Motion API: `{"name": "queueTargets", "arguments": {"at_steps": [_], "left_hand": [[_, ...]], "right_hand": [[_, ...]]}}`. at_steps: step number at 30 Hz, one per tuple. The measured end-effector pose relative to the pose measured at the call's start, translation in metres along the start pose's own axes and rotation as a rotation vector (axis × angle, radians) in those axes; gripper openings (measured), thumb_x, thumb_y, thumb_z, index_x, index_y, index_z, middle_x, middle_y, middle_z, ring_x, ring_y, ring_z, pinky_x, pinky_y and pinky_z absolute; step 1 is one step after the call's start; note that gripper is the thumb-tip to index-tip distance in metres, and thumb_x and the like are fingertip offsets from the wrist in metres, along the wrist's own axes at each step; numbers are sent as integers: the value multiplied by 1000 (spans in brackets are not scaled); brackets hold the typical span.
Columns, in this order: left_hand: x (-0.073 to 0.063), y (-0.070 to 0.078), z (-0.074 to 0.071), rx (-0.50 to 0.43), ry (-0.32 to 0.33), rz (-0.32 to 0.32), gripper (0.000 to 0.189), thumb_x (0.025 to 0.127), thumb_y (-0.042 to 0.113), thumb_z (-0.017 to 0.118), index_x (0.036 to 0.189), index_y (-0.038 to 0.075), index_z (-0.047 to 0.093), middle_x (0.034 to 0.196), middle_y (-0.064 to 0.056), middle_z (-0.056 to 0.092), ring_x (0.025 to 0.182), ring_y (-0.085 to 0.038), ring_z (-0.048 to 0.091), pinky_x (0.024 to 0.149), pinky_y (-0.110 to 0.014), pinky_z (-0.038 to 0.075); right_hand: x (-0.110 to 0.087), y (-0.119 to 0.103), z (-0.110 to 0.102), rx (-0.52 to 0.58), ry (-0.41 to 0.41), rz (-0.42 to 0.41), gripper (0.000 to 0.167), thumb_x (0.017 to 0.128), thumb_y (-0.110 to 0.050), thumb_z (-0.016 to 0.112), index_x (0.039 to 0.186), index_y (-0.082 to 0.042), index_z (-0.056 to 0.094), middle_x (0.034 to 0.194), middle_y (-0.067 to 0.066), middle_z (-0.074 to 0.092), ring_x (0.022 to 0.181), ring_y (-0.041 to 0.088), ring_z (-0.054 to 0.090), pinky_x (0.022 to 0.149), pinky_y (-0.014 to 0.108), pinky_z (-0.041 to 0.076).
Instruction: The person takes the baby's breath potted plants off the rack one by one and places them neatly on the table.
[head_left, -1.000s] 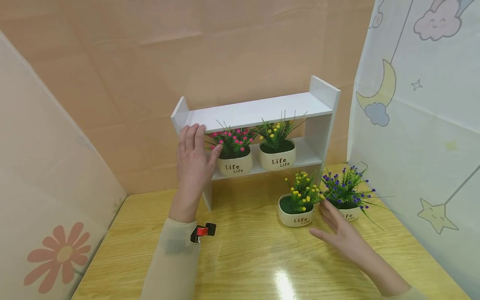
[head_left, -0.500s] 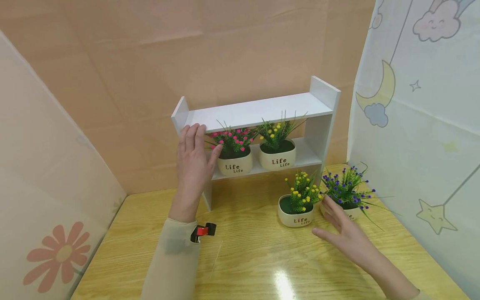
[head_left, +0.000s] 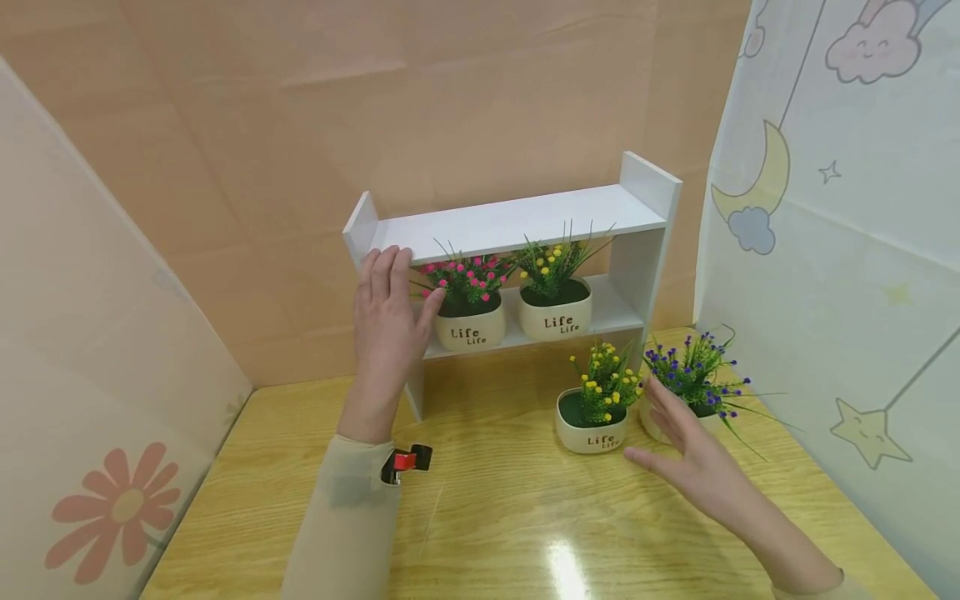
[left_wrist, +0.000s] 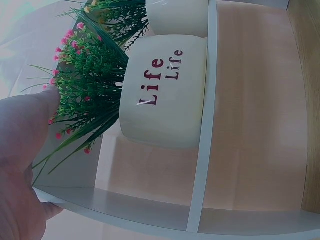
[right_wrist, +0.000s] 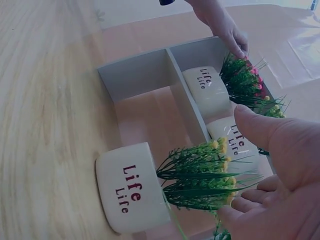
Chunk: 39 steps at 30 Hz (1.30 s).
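Observation:
My left hand (head_left: 388,333) grips the left upper corner of a white two-tier shelf (head_left: 517,218), its thumb beside the pink flowers. On the middle board stand a pink-flowered pot (head_left: 470,329) and a yellow-flowered pot (head_left: 555,318), side by side. Another potted plant with yellow flowers (head_left: 592,437) is on the table in front of the shelf's right end. Beside it my right hand (head_left: 693,458) is held with fingers extended and thumb apart, holding nothing. Those fingers partly cover a purple-flowered pot (head_left: 701,425) behind them. In the right wrist view, fingertips overlap the yellow blooms (right_wrist: 222,165).
The wooden table (head_left: 480,517) lies under the shelf and the two front pots. A peach backdrop (head_left: 450,108) hangs behind, and printed white panels (head_left: 862,250) close in both sides. Long leaves of the purple plant stick out toward the right panel.
My right hand has shifted slightly right, its fingertips rising a little and opening a wider gap from the front yellow-flowered pot. Left hand, shelf and pots look unmoved.

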<state>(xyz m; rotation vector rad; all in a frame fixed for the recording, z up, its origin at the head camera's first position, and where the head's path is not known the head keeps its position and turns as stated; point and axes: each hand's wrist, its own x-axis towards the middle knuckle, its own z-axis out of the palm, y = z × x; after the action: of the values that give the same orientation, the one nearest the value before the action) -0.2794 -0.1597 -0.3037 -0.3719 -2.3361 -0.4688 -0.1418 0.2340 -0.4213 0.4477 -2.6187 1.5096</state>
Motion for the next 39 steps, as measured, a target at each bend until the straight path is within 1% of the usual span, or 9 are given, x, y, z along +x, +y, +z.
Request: {"name": "queueTargets", "arguments": {"at_steps": [8, 19, 22, 24, 30, 31, 32, 35, 39], "left_hand": [[0, -1, 2, -3, 20, 29, 72, 111, 42, 68, 163, 3, 37, 168, -17, 33, 164, -38, 17, 136, -46, 14], [2, -1, 3, 4, 21, 27, 72, 111, 43, 68, 163, 4, 38, 168, -16, 34, 164, -37, 18, 136, -48, 17], [1, -1, 4, -4, 19, 27, 71, 111, 43, 68, 163, 4, 38, 167, -16, 34, 164, -37, 18, 135, -49, 17], [1, -2, 4, -6, 22, 26, 72, 111, 42, 68, 163, 4, 38, 168, -16, 34, 164, -37, 18, 135, -49, 17], [0, -3, 3, -8, 24, 24, 71, 111, 42, 68, 163, 3, 37, 168, -17, 34, 164, -38, 17, 136, -49, 16], [0, -3, 3, -9, 24, 25, 71, 111, 42, 67, 163, 3, 37, 168, -17, 34, 164, -38, 17, 135, -50, 16], [0, -3, 3, -10, 25, 28, 71, 112, 42, 67, 163, 3, 37, 167, -17, 34, 164, -38, 17, 135, -50, 17], [0, -3, 3, -10, 22, 30, 71, 111, 42, 67, 163, 3, 37, 167, -17, 33, 164, -38, 17, 135, -51, 17], [0, -3, 3, -2, 20, 27, 72, 111, 42, 68, 163, 3, 37, 167, -17, 33, 164, -38, 17, 135, -49, 16]], "right_hand": [[8, -11, -5, -18, 3, -43, 108, 102, -24, 83, 179, -18, 7, 182, 18, 14, 159, 55, 27, 108, 1, 27], [20, -27, -14, -58, 4, -72, 107, 102, -24, 83, 179, -20, 10, 181, 17, 21, 159, 54, 29, 107, 1, 30], [24, -34, -19, -101, -7, -60, 107, 102, -26, 83, 179, -21, 9, 183, 14, 17, 159, 54, 31, 117, 19, 41], [27, -38, -21, -126, -12, -57, 107, 102, -28, 83, 179, -24, 8, 184, 12, 13, 159, 52, 32, 120, 33, 42], [37, -51, -28, -130, -1, -83, 108, 102, -27, 84, 179, -25, 9, 184, 12, 12, 161, 51, 29, 124, 26, 33], [39, -53, -28, -130, 0, -88, 108, 102, -27, 84, 179, -24, 8, 184, 14, 12, 160, 52, 29, 126, 30, 33], [40, -55, -29, -135, 0, -90, 108, 102, -27, 84, 179, -24, 8, 183, 15, 12, 160, 53, 29, 128, 41, 34], [45, -61, -33, -157, 7, -100, 109, 101, -27, 84, 179, -21, 8, 182, 19, 13, 158, 56, 31, 122, 68, 33], [53, -67, -39, -241, 33, -125, 110, 101, -32, 84, 179, -20, 8, 182, 20, 15, 155, 58, 34, 115, 80, 35]]}}
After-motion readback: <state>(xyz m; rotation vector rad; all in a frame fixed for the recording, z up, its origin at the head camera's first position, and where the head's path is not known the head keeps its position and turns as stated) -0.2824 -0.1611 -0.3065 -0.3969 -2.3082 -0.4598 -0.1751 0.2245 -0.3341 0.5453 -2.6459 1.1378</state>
